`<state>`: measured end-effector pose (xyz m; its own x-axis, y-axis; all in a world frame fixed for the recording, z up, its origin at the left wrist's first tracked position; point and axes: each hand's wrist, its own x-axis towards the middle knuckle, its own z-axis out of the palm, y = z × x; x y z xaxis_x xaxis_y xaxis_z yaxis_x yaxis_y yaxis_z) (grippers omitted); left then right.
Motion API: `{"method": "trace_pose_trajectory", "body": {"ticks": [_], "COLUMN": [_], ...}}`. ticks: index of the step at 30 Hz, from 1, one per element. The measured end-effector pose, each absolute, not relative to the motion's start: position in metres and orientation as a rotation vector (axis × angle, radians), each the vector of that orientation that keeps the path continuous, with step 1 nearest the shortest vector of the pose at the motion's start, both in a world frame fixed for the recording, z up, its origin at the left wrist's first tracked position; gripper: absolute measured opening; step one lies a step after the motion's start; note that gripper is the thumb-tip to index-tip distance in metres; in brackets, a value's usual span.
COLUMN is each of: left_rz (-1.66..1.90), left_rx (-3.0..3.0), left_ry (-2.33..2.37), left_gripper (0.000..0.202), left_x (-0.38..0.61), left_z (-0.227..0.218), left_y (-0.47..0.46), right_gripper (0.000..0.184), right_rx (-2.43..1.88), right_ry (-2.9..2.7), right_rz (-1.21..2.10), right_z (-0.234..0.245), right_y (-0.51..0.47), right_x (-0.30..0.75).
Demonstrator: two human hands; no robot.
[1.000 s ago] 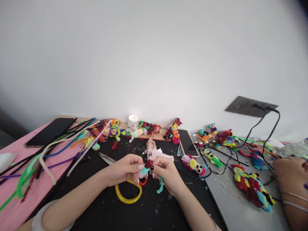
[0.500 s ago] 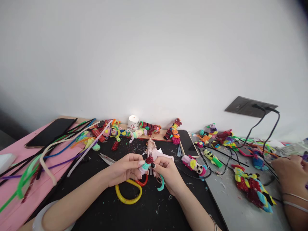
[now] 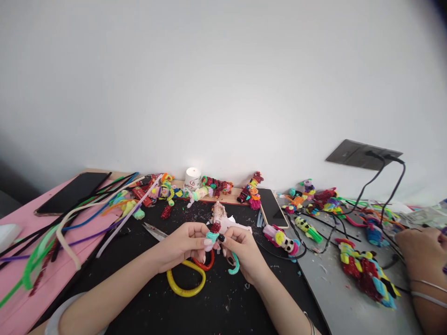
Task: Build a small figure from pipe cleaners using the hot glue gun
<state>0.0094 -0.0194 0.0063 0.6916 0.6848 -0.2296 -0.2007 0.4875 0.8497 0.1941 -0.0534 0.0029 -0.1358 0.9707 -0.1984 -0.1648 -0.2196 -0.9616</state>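
Between my hands is a small pipe-cleaner figure (image 3: pixel 212 236), dark red on top with turquoise and pale lilac below. My left hand (image 3: pixel 188 243) pinches it from the left, thumb in front. My right hand (image 3: pixel 242 251) has thumb and fingers closed on a turquoise pipe cleaner (image 3: pixel 234 265) at the figure's right side; its loose end curls down below the fingers. Scissors (image 3: pixel 186 278) with yellow and red handles lie under my left hand on the black mat (image 3: pixel 139 279). Just behind my hands stands a pale pink glue gun (image 3: pixel 219 211), partly hidden.
Loose pipe cleaners (image 3: pixel 66 232) and a dark phone (image 3: pixel 73 193) lie on the left. A paper cup (image 3: pixel 193 178) stands by the wall among finished figures (image 3: pixel 249 190). Another phone (image 3: pixel 270 207) lies right of the glue gun. At far right is another person's hand (image 3: pixel 419 246), near black cables (image 3: pixel 363 190).
The figure has turned slightly in my fingers, and my left thumb sits a little lower and further right on it. The turquoise end has shifted up slightly.
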Motion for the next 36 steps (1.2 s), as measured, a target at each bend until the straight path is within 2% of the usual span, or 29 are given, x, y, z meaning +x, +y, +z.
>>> {"method": "trace_pose_trajectory", "body": {"ticks": [15, 21, 36], "left_rz": [0.719, 0.707, 0.674], "left_rx": [0.96, 0.936, 0.916], "left_ry": [0.701, 0.71, 0.692], "left_gripper": [0.022, 0.027, 0.024], "left_x": [0.0155, 0.0168, 0.0134], "left_z": [0.0035, 0.0059, 0.0061], "left_y": [-0.0208, -0.02, -0.0216], "right_gripper": [0.027, 0.027, 0.027], "right_rx": [-1.132, -1.13, -1.127], "right_ry": [-1.018, -1.019, -1.019], "right_rz": [1.544, 1.567, 1.577], "right_z": [0.0014, 0.002, 0.0042], "right_y": [-0.052, -0.0534, -0.0533], "right_x": [0.1956, 0.1959, 0.1947]}}
